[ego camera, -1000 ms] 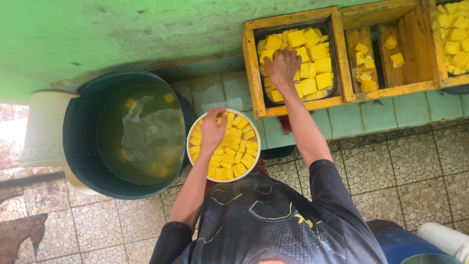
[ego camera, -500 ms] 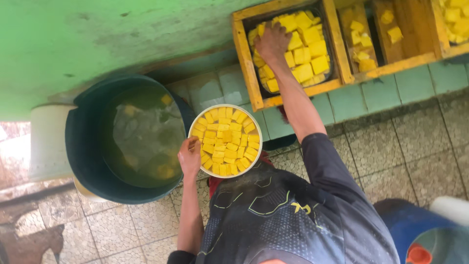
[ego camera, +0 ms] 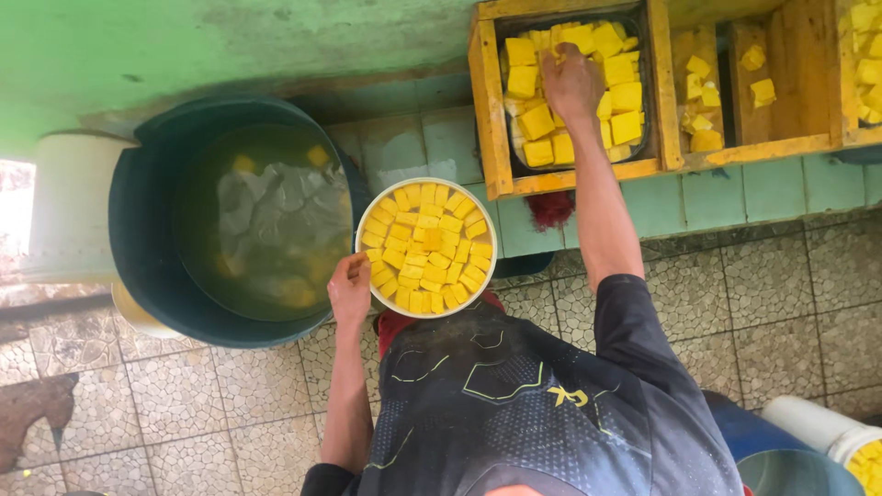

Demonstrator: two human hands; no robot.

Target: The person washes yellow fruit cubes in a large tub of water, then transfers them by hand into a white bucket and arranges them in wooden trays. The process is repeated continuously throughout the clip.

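Head view: the white round bowl (ego camera: 425, 247) packed with yellow cubes sits at centre, its rim at eight o'clock pinched by the left hand (ego camera: 350, 290). At one o'clock, the right hand (ego camera: 570, 83) lies on yellow blocks (ego camera: 625, 96) inside a wooden crate (ego camera: 487, 101), fingers curled; whether they grip one I cannot tell. At nine o'clock stands a dark tub (ego camera: 138, 239) of murky water.

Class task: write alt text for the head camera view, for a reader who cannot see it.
Seen from above, a person's left hand holds a round white bowl packed with yellow cubes, while the right hand reaches into a wooden tray of larger yellow blocks. A dark tub of cloudy liquid stands beside.
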